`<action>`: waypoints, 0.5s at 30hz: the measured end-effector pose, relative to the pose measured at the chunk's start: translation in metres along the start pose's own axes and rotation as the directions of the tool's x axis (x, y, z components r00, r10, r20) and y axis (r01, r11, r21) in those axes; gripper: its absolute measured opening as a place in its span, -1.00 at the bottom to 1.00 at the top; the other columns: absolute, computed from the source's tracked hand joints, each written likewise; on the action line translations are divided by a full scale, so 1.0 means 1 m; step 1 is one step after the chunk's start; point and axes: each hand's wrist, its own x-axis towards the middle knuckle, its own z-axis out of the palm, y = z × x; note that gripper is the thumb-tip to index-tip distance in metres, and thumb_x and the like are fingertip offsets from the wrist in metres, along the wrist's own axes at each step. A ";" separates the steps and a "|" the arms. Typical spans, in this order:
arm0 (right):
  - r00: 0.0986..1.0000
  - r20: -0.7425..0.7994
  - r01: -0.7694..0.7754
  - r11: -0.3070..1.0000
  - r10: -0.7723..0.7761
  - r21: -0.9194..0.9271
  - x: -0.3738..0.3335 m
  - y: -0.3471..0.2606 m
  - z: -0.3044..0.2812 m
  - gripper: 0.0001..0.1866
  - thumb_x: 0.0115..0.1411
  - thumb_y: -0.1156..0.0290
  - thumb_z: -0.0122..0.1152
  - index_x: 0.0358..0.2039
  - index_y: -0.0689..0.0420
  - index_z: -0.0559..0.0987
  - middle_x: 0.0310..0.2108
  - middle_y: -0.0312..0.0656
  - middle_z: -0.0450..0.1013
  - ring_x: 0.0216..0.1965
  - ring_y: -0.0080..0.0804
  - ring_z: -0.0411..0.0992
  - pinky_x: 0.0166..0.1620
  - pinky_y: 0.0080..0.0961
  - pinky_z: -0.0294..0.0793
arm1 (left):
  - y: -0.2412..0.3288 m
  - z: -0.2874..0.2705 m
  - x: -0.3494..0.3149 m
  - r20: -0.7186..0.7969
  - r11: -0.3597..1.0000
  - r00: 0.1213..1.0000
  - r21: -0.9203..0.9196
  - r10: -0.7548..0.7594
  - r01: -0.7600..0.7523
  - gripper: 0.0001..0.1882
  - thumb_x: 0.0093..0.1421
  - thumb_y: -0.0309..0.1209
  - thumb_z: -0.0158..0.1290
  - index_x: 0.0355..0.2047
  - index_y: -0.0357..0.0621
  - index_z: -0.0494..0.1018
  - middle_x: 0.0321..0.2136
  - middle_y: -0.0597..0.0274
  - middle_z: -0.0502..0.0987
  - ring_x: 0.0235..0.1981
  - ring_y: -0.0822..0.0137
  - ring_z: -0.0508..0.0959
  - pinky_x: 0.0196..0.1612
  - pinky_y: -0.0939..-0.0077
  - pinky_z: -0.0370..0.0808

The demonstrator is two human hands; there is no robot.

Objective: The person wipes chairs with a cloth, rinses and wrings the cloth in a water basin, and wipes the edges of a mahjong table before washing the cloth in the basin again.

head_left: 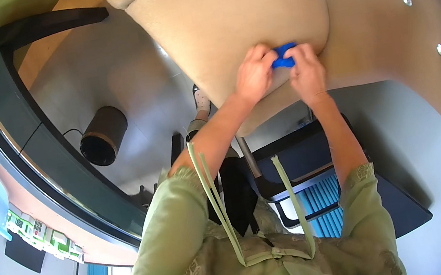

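A small blue object, partly hidden by fingers, is pressed against the front edge of a beige sofa cushion. My left hand grips its left end and my right hand grips its right end. Both forearms reach up from light green sleeves. What kind of thing the blue object is cannot be told.
The beige sofa fills the upper right, with small metal studs. A dark cylindrical bin stands on the grey floor at the left. A curved dark desk edge runs down the left. A dark step stool with blue ribbed tread is below my arms.
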 end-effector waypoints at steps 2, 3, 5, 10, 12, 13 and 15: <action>0.996 0.025 -0.085 0.988 0.089 -0.126 -0.015 0.026 -0.004 -0.61 -0.11 0.64 0.17 -0.21 0.03 0.42 -0.20 -0.13 0.32 -0.24 -0.05 0.43 -0.26 -0.20 0.48 | 0.000 0.034 0.028 0.097 0.998 0.993 0.009 0.062 -0.063 -0.73 -0.16 -0.64 0.07 -0.37 -0.14 0.46 -0.33 0.15 0.43 -0.24 0.04 0.45 -0.17 0.23 0.45; 0.983 0.045 -0.162 0.955 0.178 -0.250 -0.023 0.034 -0.004 -0.60 -0.08 0.64 0.16 -0.18 0.05 0.39 -0.16 -0.10 0.29 -0.24 -0.02 0.43 -0.26 -0.19 0.48 | -0.003 0.049 0.034 0.101 0.998 0.992 0.003 0.069 -0.070 -0.73 -0.16 -0.64 0.07 -0.37 -0.14 0.46 -0.33 0.15 0.43 -0.24 0.04 0.45 -0.17 0.23 0.45; 0.986 0.054 -0.142 0.958 0.160 -0.249 -0.042 0.036 0.016 -0.57 -0.08 0.65 0.16 -0.15 0.06 0.36 -0.15 -0.07 0.27 -0.24 0.02 0.43 -0.25 -0.15 0.48 | -0.009 0.065 0.029 0.284 0.955 0.932 0.128 0.224 -0.268 -0.73 -0.22 -0.61 0.11 -0.42 -0.12 0.47 -0.36 0.20 0.44 -0.23 0.10 0.43 -0.13 0.27 0.41; 0.913 0.105 -0.405 0.909 0.395 0.097 -0.111 0.005 0.068 -0.63 0.05 0.51 0.11 -0.11 0.10 0.28 -0.15 0.08 0.21 -0.21 0.22 0.40 -0.22 -0.01 0.46 | 0.002 0.060 -0.050 0.307 0.978 0.933 0.035 0.187 -0.208 -0.68 -0.26 -0.60 0.11 -0.38 -0.15 0.47 -0.33 0.16 0.43 -0.24 0.09 0.40 -0.16 0.27 0.39; 0.843 0.256 -0.524 0.831 0.474 0.188 -0.116 -0.024 0.086 -0.60 0.00 0.58 0.13 -0.12 0.11 0.29 -0.11 0.11 0.22 -0.20 0.24 0.40 -0.16 0.01 0.44 | -0.012 0.031 -0.090 0.274 0.976 0.937 -0.023 0.216 -0.218 -0.59 -0.23 -0.64 0.08 -0.27 -0.14 0.49 -0.28 0.12 0.43 -0.23 0.02 0.40 -0.14 0.26 0.39; 0.867 0.303 -0.474 0.841 0.395 0.261 -0.119 -0.046 0.102 -0.60 0.00 0.60 0.12 -0.12 0.12 0.30 -0.10 0.13 0.22 -0.18 0.24 0.39 -0.13 0.00 0.43 | -0.019 0.007 -0.108 0.294 0.978 0.940 0.062 0.172 -0.198 -0.57 -0.23 -0.66 0.07 -0.25 -0.16 0.49 -0.27 0.12 0.44 -0.23 0.01 0.40 -0.14 0.25 0.40; 0.867 0.405 -0.434 0.839 0.291 0.328 -0.124 -0.074 0.108 -0.61 -0.01 0.63 0.11 -0.12 0.13 0.32 -0.07 0.17 0.22 -0.13 0.24 0.39 -0.06 -0.02 0.41 | -0.019 -0.029 -0.134 0.332 0.983 0.940 0.134 0.075 -0.126 -0.62 -0.26 -0.69 0.03 -0.34 -0.15 0.48 -0.32 0.11 0.46 -0.26 0.00 0.42 -0.15 0.21 0.42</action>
